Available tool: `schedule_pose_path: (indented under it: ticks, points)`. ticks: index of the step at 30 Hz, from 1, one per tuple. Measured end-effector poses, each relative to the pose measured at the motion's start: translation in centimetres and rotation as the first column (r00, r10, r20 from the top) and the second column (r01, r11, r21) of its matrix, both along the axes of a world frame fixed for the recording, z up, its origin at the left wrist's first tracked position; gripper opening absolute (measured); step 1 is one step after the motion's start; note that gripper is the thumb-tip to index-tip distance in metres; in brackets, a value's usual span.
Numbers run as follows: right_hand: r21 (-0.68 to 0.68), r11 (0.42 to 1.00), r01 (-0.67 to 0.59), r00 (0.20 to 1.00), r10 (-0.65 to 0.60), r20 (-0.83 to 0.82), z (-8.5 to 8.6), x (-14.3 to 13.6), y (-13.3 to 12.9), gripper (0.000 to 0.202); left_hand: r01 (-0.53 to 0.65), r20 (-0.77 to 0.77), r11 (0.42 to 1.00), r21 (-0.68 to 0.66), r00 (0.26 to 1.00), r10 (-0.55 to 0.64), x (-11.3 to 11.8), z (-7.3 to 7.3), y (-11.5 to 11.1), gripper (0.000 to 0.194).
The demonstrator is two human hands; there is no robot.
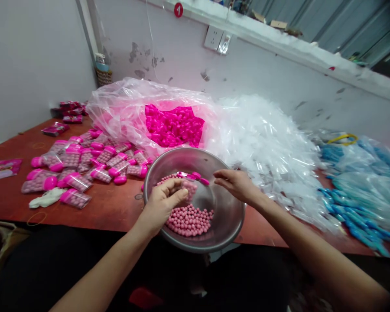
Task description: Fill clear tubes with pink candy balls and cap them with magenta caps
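My left hand (169,197) is closed around a small clear plastic container (190,189) with pink balls inside, held over a metal bowl (227,236). Loose pink balls (190,221) lie in the bowl below it. A few bright pink caps (196,176) rest in the bowl too, just left of my right hand (235,184). That hand is over the bowl's right side, fingers pointing left with a gap between them, and nothing shows in it.
Filled containers with pink caps (79,182) are piled on the red table (117,216) at left. Behind the bowl sits a plastic bag of pink caps (173,125). Clear empty containers (263,143) are heaped at right, beside bagged blue pieces (354,208).
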State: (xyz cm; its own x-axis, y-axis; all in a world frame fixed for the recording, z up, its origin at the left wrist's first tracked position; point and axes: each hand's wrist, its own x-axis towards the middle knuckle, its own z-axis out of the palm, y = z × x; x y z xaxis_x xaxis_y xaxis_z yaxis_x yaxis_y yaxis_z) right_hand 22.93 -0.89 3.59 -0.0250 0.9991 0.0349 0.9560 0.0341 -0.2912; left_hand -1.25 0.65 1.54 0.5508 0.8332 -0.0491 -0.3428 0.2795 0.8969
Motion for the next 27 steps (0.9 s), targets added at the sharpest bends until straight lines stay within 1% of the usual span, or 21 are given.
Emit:
schedule_pose_path:
  ticks: [1, 2, 3, 5, 7, 9, 11, 14, 16, 19, 21, 24, 26, 27]
  points:
    - [-0.071, 0.997, -0.018, 0.984, 0.030, 0.178, -0.4, 0.0, 1.1, 0.024, -0.043, 0.035, 0.999, -0.018, 0.998, 0.044, -0.1, -0.1, 0.0, 0.025]
    - [-0.135, 0.991, -0.022, 0.954, 0.061, 0.293, -0.8, -0.1, 2.2, 0.023, -0.077, 0.065, 0.997, -0.032, 0.995, 0.079, -0.2, -0.1, 0.1, 0.025]
    - [-0.177, 0.984, -0.014, 0.932, 0.077, 0.355, -1.3, -0.4, 3.1, 0.023, -0.099, 0.087, 0.994, -0.038, 0.991, 0.102, -0.4, -0.2, 0.1, 0.024]
    - [-0.214, 0.977, 0.016, 0.917, 0.071, 0.393, -2.5, -1.1, 4.6, 0.022, -0.111, 0.109, 0.993, -0.040, 0.987, 0.115, -0.5, -0.3, 0.2, 0.024]
    - [-0.236, 0.971, 0.040, 0.903, 0.066, 0.424, -3.6, -1.7, 5.5, 0.024, -0.105, 0.117, 0.994, -0.036, 0.987, 0.109, -0.6, -0.3, 0.2, 0.025]
    - [-0.237, 0.970, 0.052, 0.895, 0.060, 0.442, -4.4, -2.0, 5.8, 0.029, -0.103, 0.131, 0.994, -0.030, 0.986, 0.106, -0.7, -0.3, 0.2, 0.024]
    - [-0.225, 0.973, 0.058, 0.891, 0.051, 0.452, -4.8, -2.1, 5.8, 0.034, -0.099, 0.149, 0.995, -0.031, 0.984, 0.103, -0.8, -0.2, 0.1, 0.023]
    - [-0.199, 0.979, 0.034, 0.895, 0.058, 0.443, -4.9, -2.4, 5.6, 0.037, -0.119, 0.163, 0.992, -0.047, 0.979, 0.125, -0.8, 0.0, 0.1, 0.023]
    - [-0.188, 0.982, -0.025, 0.906, 0.102, 0.411, -4.9, -2.7, 5.8, 0.033, -0.141, 0.157, 0.989, -0.052, 0.976, 0.147, -0.8, 0.0, 0.0, 0.023]
    - [-0.197, 0.970, -0.140, 0.924, 0.200, 0.327, -5.0, -3.1, 6.7, 0.027, -0.154, 0.137, 0.988, -0.031, 0.978, 0.157, -0.7, -0.1, 0.0, 0.025]
    - [-0.193, 0.966, -0.173, 0.938, 0.222, 0.267, -4.9, -3.1, 7.3, 0.025, -0.157, 0.119, 0.988, -0.003, 0.981, 0.156, -0.7, -0.2, 0.0, 0.026]
    - [-0.147, 0.976, -0.161, 0.966, 0.186, 0.178, -4.2, -2.7, 7.3, 0.023, -0.174, 0.103, 0.985, 0.016, 0.980, 0.171, -0.8, -0.4, 0.0, 0.026]
    - [-0.118, 0.979, -0.167, 0.978, 0.180, 0.107, -3.2, -2.7, 6.2, 0.028, -0.189, 0.117, 0.982, 0.007, 0.975, 0.187, -0.8, -0.4, 0.1, 0.024]
    - [-0.099, 0.978, -0.181, 0.983, 0.184, 0.023, -2.6, -2.9, 5.4, 0.032, -0.195, 0.128, 0.981, -0.002, 0.973, 0.194, -0.7, -0.4, 0.1, 0.022]
